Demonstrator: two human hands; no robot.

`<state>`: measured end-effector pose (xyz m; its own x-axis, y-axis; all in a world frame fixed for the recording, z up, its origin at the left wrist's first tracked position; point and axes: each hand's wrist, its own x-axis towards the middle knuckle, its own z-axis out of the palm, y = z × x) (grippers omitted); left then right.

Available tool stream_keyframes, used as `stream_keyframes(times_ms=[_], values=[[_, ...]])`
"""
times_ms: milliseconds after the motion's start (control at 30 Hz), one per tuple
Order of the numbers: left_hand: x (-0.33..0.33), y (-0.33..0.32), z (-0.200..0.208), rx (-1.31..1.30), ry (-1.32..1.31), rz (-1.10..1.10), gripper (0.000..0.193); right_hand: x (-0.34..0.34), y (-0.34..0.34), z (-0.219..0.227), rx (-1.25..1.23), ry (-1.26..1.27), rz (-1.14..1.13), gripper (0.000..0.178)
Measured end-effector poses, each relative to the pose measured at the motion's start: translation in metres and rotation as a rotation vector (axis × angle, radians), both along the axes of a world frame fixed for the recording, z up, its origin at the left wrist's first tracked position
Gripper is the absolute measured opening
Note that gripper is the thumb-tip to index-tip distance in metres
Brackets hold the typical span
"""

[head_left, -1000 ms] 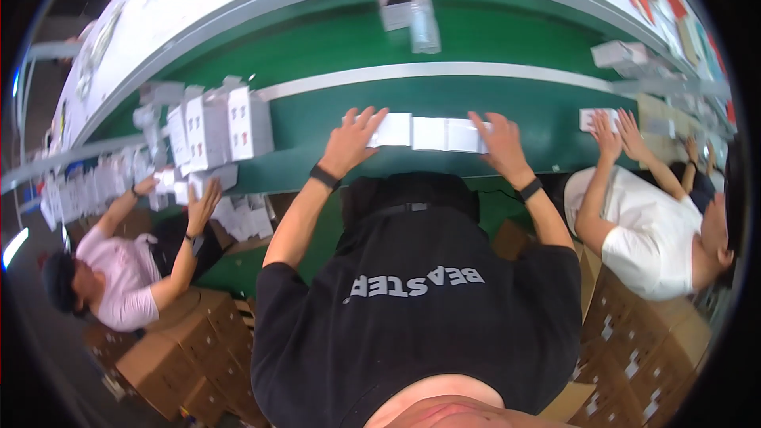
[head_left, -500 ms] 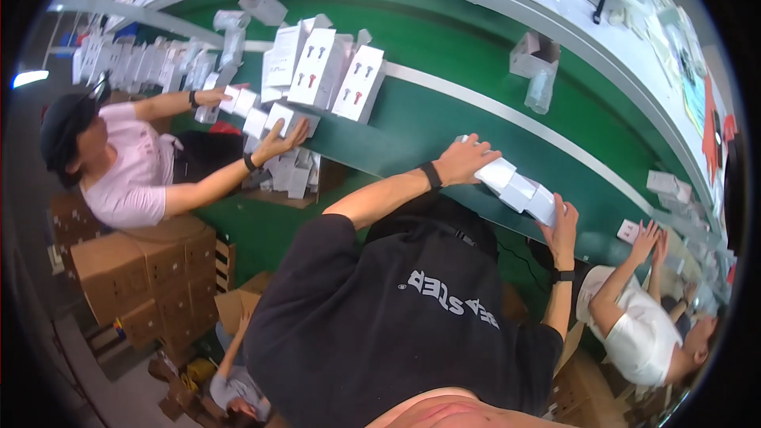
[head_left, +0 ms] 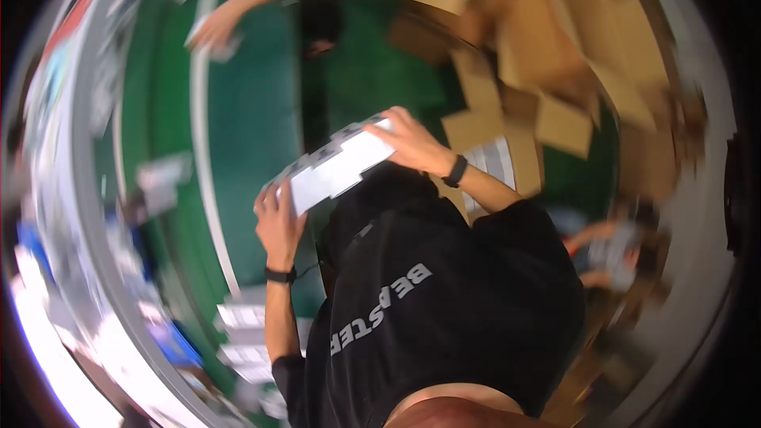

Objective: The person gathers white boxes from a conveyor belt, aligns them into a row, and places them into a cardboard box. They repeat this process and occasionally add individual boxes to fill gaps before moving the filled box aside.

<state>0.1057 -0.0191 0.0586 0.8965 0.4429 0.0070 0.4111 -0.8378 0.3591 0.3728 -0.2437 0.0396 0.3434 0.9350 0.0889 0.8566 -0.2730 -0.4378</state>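
A row of several small white boxes (head_left: 337,170) is squeezed end to end between my two hands. My left hand (head_left: 277,220) is closed round the left end of the row. At the other end, my right hand (head_left: 410,143) grips the last box. The row slants up toward the right, off the right edge of the green table (head_left: 250,119). Dark printed marks show along its far side. Just beyond my right hand is an open cardboard carton (head_left: 529,158) with white boxes (head_left: 493,160) inside.
Other cardboard cartons (head_left: 547,32) stand at the far right, smeared by motion. A co-worker's hand (head_left: 216,30) is over the table at the far left. Stacked white boxes (head_left: 244,329) lie at the near left. Another person (head_left: 606,254) is low at the right.
The view and my body have turned right, away from the table toward the cartons. Both hands still hold the row of white boxes, now lifted off the table.
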Motion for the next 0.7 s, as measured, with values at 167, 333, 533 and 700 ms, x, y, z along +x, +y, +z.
stream_keyframes(times_ms=[167, 333, 533, 700], values=[[0.102, -0.064, 0.0, 0.048, 0.032, -0.499, 0.087, -0.046, -0.159, -0.009, 0.065, -0.015, -0.516, 0.066], [0.203, -0.19, -0.021, 0.004, 0.073, -0.973, 0.087, -0.122, -0.303, -0.034, -0.01, 0.109, -1.024, 0.064], [0.307, -0.422, -0.15, 0.022, 0.165, -1.447, 0.081, -0.156, -0.481, -0.127, -0.176, 0.372, -1.482, 0.069], [0.375, -0.591, -0.296, 0.049, 0.406, -1.713, 0.083, -0.156, -0.618, -0.268, -0.193, 0.513, -1.59, 0.081]])
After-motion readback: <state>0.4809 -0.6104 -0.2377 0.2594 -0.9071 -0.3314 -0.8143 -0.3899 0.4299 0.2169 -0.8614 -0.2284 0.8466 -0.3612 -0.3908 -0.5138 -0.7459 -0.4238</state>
